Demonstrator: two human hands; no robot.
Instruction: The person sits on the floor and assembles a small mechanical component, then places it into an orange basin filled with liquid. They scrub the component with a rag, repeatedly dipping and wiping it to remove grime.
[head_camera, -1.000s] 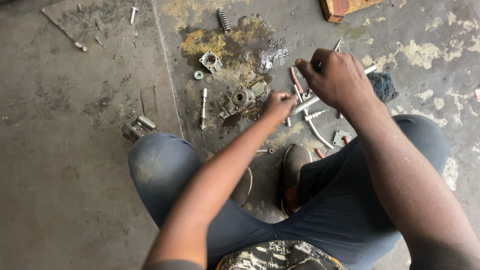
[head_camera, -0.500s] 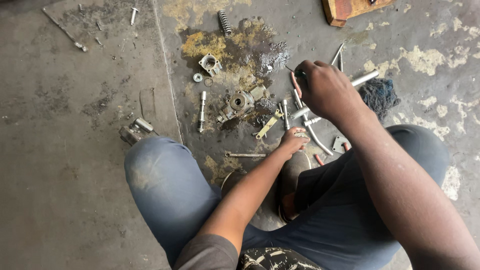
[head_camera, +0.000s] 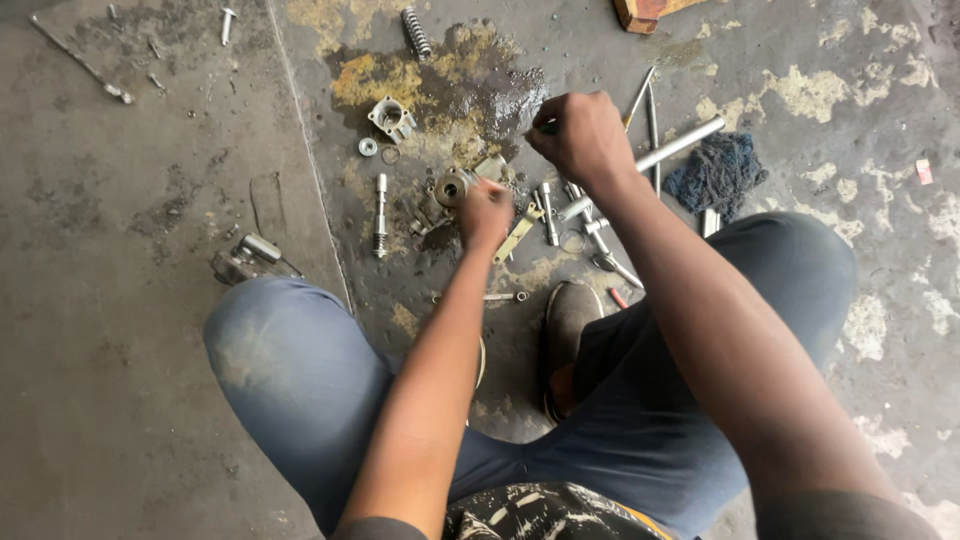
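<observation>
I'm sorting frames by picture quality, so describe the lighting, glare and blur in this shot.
Head view: soft, even light with no hard shadows; the wet oil patch on the floor shines; the left hand and right hand are slightly smeared, while the spring and blue rag stay fairly sharp; the near forearms loom large.

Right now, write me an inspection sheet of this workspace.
Surface: concrete floor, grimy, with an oily yellow-brown stain.
Job's things: metal valve body beside the left hand; right hand fisted above a long metal rod, whatever it grips is hidden.
Clutter: coil spring, square housing, washer, spindle, flat bracket, blue rag, bolt.
Hands: both bare.
Cables: nothing seen.
Surroundings: wooden block at top edge.
</observation>
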